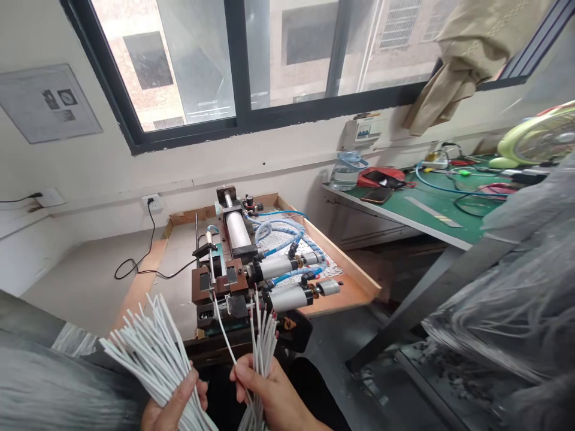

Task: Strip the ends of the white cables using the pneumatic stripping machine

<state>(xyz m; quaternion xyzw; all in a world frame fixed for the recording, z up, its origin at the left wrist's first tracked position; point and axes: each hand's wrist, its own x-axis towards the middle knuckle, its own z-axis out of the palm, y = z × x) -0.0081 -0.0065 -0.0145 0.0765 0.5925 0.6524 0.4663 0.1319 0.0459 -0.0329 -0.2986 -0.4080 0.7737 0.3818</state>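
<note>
My left hand [176, 400] is wrapped round a thick bundle of white cables [155, 353], whose ends fan out to the upper left. In my right hand [265, 386] is a thinner bundle of white cables [264, 338] with reddish tips pointing up. Between my right thumb and finger a single white cable [224, 332] is pinched, and its far end reaches the brown block at the front of a pneumatic machine [218, 278]. Whether that end sits inside the block or only touches it, I cannot tell. Silver air cylinders [287, 297] stick out to the machine's right.
The machine stands in a shallow wooden tray [345, 257] with blue air hoses [287, 230] and scraps. At right, a green-topped table [431, 203] holds a water jug [345, 173], phones and a fan [539, 137]. Plastic-wrapped cables [503, 311] hang at the right edge.
</note>
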